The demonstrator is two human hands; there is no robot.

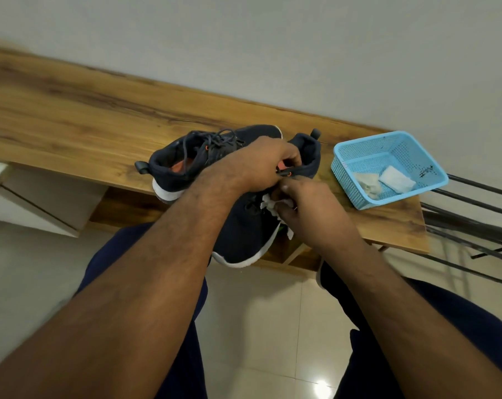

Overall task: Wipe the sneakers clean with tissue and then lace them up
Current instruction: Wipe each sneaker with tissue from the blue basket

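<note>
- Left hand [265,162] pinches the near shoe [245,237] at its collar.
- Right hand [304,204] pinches tissue [268,204] against it.
- Shoe's toe overhangs the table [71,116] edge; basket [388,168] sits near the right corner.

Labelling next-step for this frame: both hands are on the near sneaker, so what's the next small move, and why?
Probably rub the tissue along the near sneaker by the lace area. The right hand already has the crumpled tissue in its grip against the upper, and the left hand pinches the shoe near the tongue, steadying it. Lacing looks premature while the tissue is still in hand.
</note>
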